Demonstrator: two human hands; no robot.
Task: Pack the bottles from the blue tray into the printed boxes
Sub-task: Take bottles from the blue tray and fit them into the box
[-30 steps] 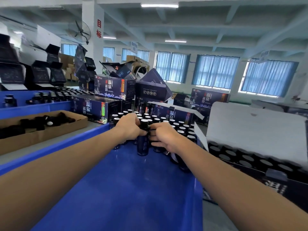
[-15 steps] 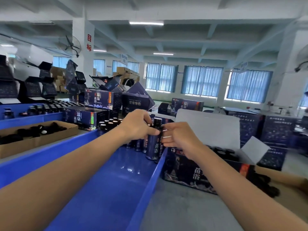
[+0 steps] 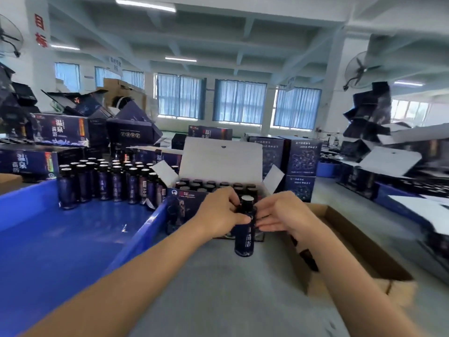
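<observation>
Left hand (image 3: 218,216) is wrapped round a dark bottle (image 3: 245,240) in front of the open printed box (image 3: 185,205), right hand (image 3: 283,215) flat, just touching it.

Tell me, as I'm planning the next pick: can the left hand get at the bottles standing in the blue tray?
Likely yes once emptied: the left hand grips a bottle now, but the tray bottles stand uncovered in the blue tray, nothing between.
</observation>
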